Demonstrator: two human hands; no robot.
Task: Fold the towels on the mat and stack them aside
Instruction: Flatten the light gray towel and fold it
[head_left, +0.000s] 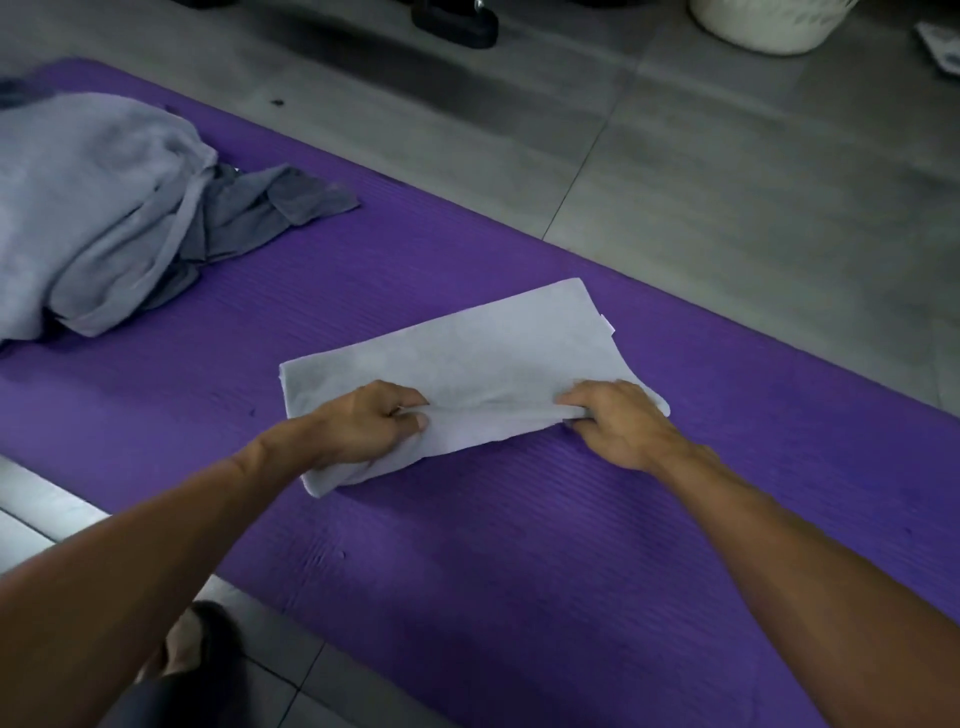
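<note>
Left hand (371, 423): grip closed, thumb and curled fingers pinching the near edge of the towel (457, 364) toward its left end. Right hand (615, 418): grip closed likewise, pinching the same near edge toward its right end. The edge between the two hands is lifted slightly into a ridge; the rest of the towel lies flat.

The towel is pale grey, folded into a long strip, lying aslant on the middle of the purple mat (519, 571), its right end farther away than its left. A small white tag shows at its far right corner.

A pile (98, 208) of unfolded grey towels sits on the far left of the mat, well apart from the strip; a darker cloth (270, 208) pokes out on its right side.

Grey floor tiles (727, 182) surround the mat. A white basket (769, 21) stands at the far right, cut off by the frame.
</note>
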